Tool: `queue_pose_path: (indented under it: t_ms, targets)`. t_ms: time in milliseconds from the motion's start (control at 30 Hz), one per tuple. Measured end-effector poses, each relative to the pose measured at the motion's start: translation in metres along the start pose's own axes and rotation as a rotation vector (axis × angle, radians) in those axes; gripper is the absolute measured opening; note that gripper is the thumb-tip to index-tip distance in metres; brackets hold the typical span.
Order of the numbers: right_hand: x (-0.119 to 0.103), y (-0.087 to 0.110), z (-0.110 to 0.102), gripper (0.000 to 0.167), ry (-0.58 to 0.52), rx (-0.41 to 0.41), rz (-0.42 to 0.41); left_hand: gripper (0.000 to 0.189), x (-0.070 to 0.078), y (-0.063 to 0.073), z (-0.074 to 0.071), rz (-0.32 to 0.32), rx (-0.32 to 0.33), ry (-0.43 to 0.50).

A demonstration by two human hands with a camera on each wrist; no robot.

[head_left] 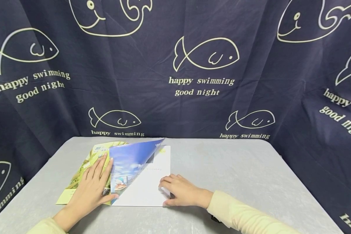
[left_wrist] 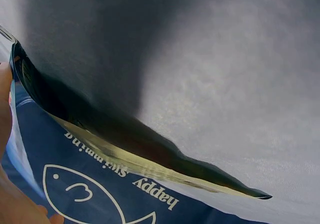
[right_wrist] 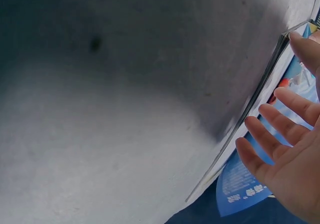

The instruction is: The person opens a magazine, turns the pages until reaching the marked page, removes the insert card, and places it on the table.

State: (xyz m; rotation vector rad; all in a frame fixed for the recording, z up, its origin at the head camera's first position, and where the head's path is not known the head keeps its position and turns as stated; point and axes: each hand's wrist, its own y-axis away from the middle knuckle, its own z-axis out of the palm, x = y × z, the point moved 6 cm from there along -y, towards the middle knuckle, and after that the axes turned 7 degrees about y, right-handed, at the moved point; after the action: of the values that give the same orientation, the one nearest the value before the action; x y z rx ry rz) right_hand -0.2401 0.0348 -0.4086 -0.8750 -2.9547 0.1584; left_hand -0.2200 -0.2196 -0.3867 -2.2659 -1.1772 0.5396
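An open booklet lies on the grey table, its left side a green and yellow page (head_left: 80, 170). My left hand (head_left: 90, 185) rests flat on that side with its fingers stretched toward the far edge and its thumb across the fold. A blue sky-patterned page (head_left: 128, 159) rises from the fold, its far corner lifted, partly over a white page (head_left: 147, 190) on the right. At the white page's near right edge is my right hand (head_left: 184, 191). In the right wrist view its fingers (right_wrist: 260, 134) are spread and relaxed beside the booklet's edge, over a blue page.
The grey table (head_left: 237, 172) extends right of the booklet and in front of it. A dark blue curtain (head_left: 204, 113) with white fish drawings and lettering hangs behind the table and along both sides.
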Motion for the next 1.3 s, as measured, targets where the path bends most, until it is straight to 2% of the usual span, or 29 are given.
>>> queue_pose_path:
  t_ms: [167, 333, 600, 1000, 1300]
  targets:
    - [-0.0011, 0.0009, -0.0001, 0.048, 0.003, 0.002, -0.003, 0.103, -0.0014, 0.0001, 0.0001, 0.018, -0.015, 0.013]
    - [-0.0015, 0.0011, -0.0006, 0.051, 0.020, 0.022, -0.013, 0.091, -0.0012, 0.0013, 0.0023, 0.044, -0.055, 0.017]
    - [-0.0016, 0.0004, 0.0006, 0.050, 0.034, 0.007, -0.013, 0.077, 0.0008, 0.0026, 0.0067, 0.088, -0.113, 0.040]
    - [-0.0002, -0.0010, -0.0017, 0.034, 0.013, 0.002, -0.017, 0.059, 0.0042, 0.0042, 0.0084, 0.152, -0.148, 0.072]
    - [-0.0016, -0.0013, -0.0037, 0.028, 0.006, 0.016, -0.040, 0.057, 0.0054, 0.0057, 0.0063, 0.159, -0.141, 0.094]
